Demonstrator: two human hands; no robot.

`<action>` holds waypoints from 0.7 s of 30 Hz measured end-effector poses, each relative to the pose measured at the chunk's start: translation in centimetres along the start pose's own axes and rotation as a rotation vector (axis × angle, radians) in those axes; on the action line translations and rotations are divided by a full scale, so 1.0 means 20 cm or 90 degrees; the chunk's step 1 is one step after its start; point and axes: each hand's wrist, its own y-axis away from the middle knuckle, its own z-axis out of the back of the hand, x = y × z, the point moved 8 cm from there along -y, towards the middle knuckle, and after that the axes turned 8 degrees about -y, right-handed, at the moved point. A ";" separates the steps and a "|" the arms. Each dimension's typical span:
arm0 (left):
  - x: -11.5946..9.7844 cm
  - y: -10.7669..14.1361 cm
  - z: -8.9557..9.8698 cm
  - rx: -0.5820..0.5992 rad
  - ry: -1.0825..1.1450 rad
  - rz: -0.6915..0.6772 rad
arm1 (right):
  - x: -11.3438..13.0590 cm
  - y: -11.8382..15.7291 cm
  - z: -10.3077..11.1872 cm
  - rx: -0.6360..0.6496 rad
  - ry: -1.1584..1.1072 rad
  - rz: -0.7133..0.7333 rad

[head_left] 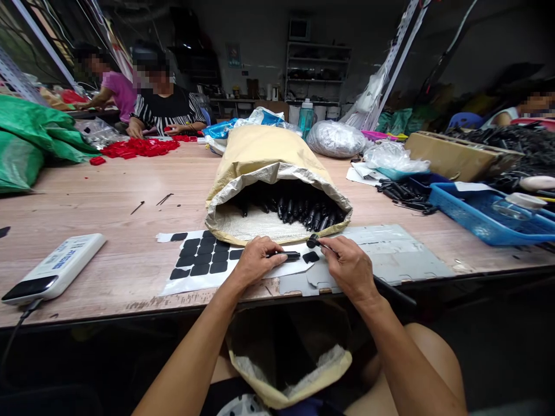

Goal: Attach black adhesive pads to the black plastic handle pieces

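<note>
My left hand (259,257) is closed around a slim black cylindrical part (291,255), its tip pointing right over a white sheet (277,269). Black rounded-square stickers (200,258) sit in rows on the sheet's left side. One separate sticker (311,257) lies between my hands. My right hand (350,267) grips a black tool with a small round head (313,240); a dark handle (394,290) shows beyond my wrist, apparently belonging to it. Just behind my hands, an open-mouthed yellow sack (277,144) lies on its side, with many black parts (312,212) inside.
A grey board (390,251) lies under my right hand. A white power bank (56,267) with a cable is at left. Blue basket (489,216) and cardboard box (459,155) stand right. Another open sack (290,393) sits at my lap. People work across the table near red parts (139,147).
</note>
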 end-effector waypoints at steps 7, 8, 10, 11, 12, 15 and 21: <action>-0.01 0.00 -0.01 0.016 -0.010 -0.007 | -0.08 0.04 -0.03 0.014 0.089 0.016; -0.01 0.00 -0.02 0.018 -0.015 -0.009 | -0.08 0.04 -0.03 0.013 0.090 0.014; 0.00 0.00 -0.02 0.022 -0.028 -0.011 | -0.08 0.04 -0.04 0.013 0.091 0.007; 0.00 0.00 -0.03 0.024 -0.035 -0.012 | -0.08 0.04 -0.04 0.014 0.092 0.005; 0.00 -0.01 -0.03 0.026 -0.040 -0.012 | -0.08 0.04 -0.04 0.015 0.094 0.003; 0.01 -0.01 -0.03 0.029 -0.044 -0.012 | -0.09 0.04 -0.04 0.019 0.097 0.000; -0.21 0.11 0.05 0.103 0.041 -0.018 | -0.08 0.05 -0.04 0.019 0.103 -0.012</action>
